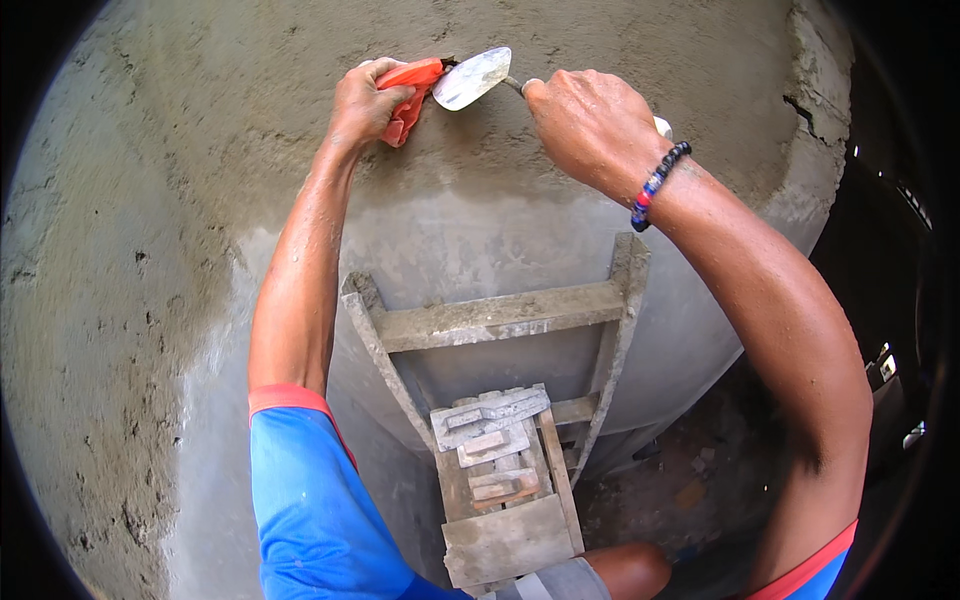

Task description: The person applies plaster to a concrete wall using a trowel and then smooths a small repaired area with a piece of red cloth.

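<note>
Raised in front of the wall, my left hand (365, 105) is closed round a crumpled orange-red plastic bag (410, 95). My right hand (597, 125) grips the handle of a small pointing trowel (472, 78), whose pale end shows beyond my wrist. The metal blade points left and meets the bag's upper right edge, beside a dark bit there; whether it touches that bit I cannot tell. Behind both hands, the upper wall (250, 90) carries rough, damp-looking cement plaster.
Below my hands a cement-stained wooden ladder (500, 315) leans on the smoother grey lower wall (450, 230). Several plastering floats (490, 415) lie on boards (512, 545) near my knee. At the right, the wall ends in a cracked edge (815, 130) beside a dark area.
</note>
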Action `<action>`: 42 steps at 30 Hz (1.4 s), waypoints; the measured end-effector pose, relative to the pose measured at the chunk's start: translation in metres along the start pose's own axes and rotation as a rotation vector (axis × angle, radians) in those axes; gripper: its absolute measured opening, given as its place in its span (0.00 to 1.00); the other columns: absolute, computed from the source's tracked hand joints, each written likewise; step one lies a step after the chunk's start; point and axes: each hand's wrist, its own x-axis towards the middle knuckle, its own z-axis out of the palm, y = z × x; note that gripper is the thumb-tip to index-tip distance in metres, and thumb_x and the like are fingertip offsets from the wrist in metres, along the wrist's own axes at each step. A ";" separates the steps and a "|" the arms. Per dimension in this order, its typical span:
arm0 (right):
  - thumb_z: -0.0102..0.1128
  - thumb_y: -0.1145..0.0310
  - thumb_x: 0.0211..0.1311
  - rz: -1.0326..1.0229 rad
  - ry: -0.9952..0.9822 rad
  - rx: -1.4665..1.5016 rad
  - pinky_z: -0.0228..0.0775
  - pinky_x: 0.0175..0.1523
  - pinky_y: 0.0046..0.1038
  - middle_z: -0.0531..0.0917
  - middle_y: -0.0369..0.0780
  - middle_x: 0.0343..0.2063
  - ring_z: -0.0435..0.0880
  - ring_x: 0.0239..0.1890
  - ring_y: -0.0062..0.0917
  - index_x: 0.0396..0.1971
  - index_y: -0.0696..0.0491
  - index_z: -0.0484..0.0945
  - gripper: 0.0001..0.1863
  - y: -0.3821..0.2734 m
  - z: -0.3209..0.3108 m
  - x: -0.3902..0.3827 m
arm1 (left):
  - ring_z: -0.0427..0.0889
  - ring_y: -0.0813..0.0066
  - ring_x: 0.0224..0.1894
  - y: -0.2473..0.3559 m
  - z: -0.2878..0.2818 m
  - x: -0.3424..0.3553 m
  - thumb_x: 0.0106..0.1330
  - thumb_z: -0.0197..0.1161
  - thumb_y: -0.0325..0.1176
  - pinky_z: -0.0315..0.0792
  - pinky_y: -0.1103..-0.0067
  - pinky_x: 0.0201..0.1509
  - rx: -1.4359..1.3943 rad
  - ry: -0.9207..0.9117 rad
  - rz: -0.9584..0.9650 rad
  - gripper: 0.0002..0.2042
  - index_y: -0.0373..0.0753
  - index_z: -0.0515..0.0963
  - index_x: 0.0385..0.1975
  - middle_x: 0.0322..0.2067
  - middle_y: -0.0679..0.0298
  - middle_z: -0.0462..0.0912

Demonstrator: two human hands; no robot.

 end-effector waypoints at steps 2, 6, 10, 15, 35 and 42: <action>0.59 0.78 0.50 0.004 0.004 0.026 0.82 0.34 0.34 0.85 0.48 0.22 0.89 0.30 0.37 0.22 0.56 0.85 0.06 0.002 -0.007 -0.013 | 0.83 0.75 0.35 -0.004 -0.001 0.002 0.58 0.67 0.25 0.78 0.77 0.39 -0.006 0.003 0.009 0.15 0.36 0.83 0.46 0.39 0.63 0.83; 0.53 0.81 0.54 -0.006 -0.133 0.009 0.79 0.31 0.39 0.81 0.51 0.19 0.87 0.27 0.41 0.33 0.60 0.80 0.08 0.010 -0.013 -0.030 | 0.82 0.78 0.35 -0.004 0.001 0.003 0.59 0.65 0.24 0.77 0.79 0.40 -0.060 -0.024 -0.023 0.14 0.37 0.83 0.46 0.36 0.64 0.85; 0.53 0.81 0.54 -0.016 -0.093 0.013 0.79 0.31 0.39 0.81 0.50 0.19 0.87 0.27 0.41 0.33 0.60 0.80 0.08 0.013 -0.008 -0.026 | 0.81 0.80 0.34 -0.007 -0.003 0.003 0.60 0.63 0.23 0.77 0.79 0.40 -0.078 -0.028 0.007 0.14 0.37 0.83 0.46 0.35 0.65 0.86; 0.59 0.78 0.50 -0.049 0.001 -0.006 0.81 0.34 0.35 0.86 0.48 0.22 0.89 0.30 0.38 0.22 0.55 0.85 0.06 0.009 -0.007 -0.015 | 0.81 0.82 0.33 -0.006 -0.004 0.003 0.60 0.62 0.23 0.77 0.79 0.39 -0.099 -0.055 -0.001 0.13 0.37 0.83 0.45 0.34 0.67 0.86; 0.60 0.76 0.53 0.098 -0.074 0.074 0.83 0.37 0.33 0.87 0.47 0.27 0.90 0.33 0.37 0.27 0.55 0.87 0.07 0.005 -0.011 -0.022 | 0.81 0.79 0.35 -0.011 -0.001 0.001 0.61 0.62 0.23 0.76 0.80 0.41 -0.024 -0.017 0.025 0.11 0.35 0.82 0.42 0.37 0.66 0.84; 0.61 0.73 0.54 0.020 -0.059 0.051 0.82 0.35 0.37 0.88 0.46 0.27 0.90 0.34 0.36 0.28 0.52 0.88 0.07 -0.003 -0.010 -0.015 | 0.80 0.83 0.34 -0.010 -0.001 0.001 0.62 0.64 0.23 0.76 0.81 0.40 -0.217 -0.011 -0.048 0.09 0.36 0.83 0.42 0.34 0.68 0.85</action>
